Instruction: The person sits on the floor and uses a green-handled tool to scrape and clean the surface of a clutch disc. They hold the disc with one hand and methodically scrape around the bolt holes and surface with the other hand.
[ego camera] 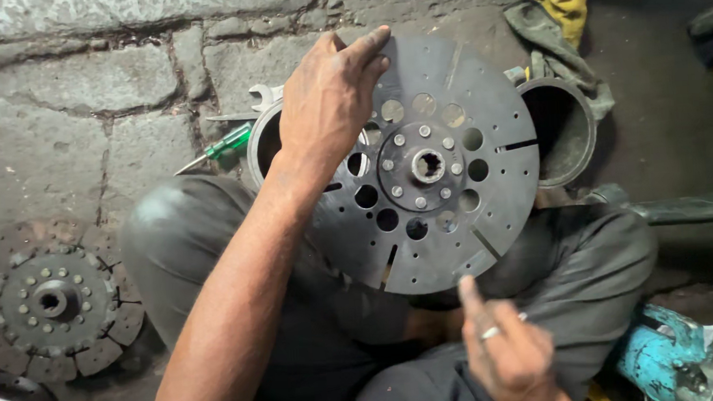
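Observation:
A round dark metal clutch plate (490, 112) with a splined hub, rivets and several holes and slots is held tilted above my lap. My left hand (331, 96) grips its upper left rim, fingers spread over the face. My right hand (507, 351), wearing a ring, is below the plate with its fingers curled. Its index finger points up and touches the lower rim. My knees in grey trousers (586, 245) are under the plate.
A second worn clutch disc (57, 310) lies on the stone floor at left. A green-handled screwdriver (227, 142) and a wrench (263, 95) lie behind the plate. A metal ring housing (560, 129) stands at right, with a rag (566, 6) above it and a blue tool (674, 359) at lower right.

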